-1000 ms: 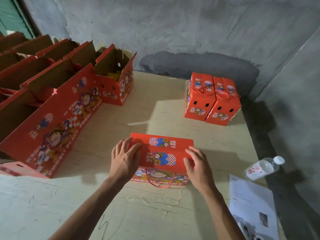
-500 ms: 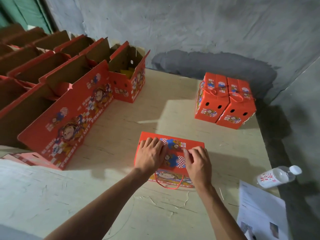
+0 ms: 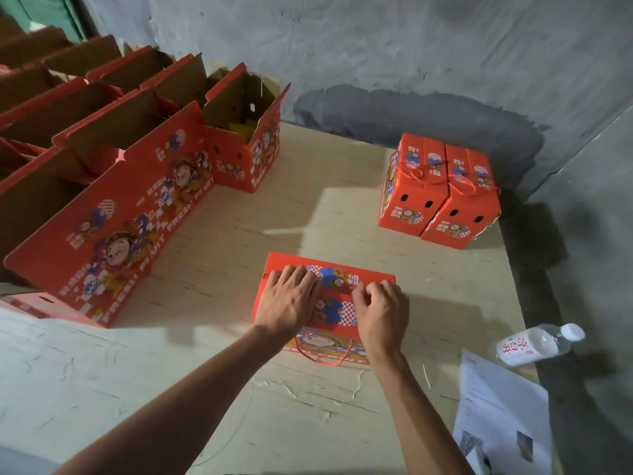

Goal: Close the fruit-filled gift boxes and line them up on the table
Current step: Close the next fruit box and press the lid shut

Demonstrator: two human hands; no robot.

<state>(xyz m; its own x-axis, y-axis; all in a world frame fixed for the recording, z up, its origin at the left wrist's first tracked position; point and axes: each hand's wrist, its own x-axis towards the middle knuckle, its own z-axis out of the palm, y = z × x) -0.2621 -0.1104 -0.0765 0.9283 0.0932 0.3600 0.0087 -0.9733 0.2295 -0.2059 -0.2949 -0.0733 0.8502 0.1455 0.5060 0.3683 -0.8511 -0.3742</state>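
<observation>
Left hand (image 3: 286, 301) and right hand (image 3: 380, 311) press gift box (image 3: 337, 286)

Paper sheet (image 3: 500, 416) cut by edge

Water bottle (image 3: 534, 345) lying near printed paper sheet (image 3: 503, 416), apart.

Three closed red gift boxes (image 3: 346, 289) (image 3: 412, 186) (image 3: 460, 204), several open red boxes (image 3: 246, 132) whose number is unclear, one water bottle (image 3: 537, 344), one printed sheet (image 3: 503, 413), two hands (image 3: 287, 299) (image 3: 382, 311).
</observation>
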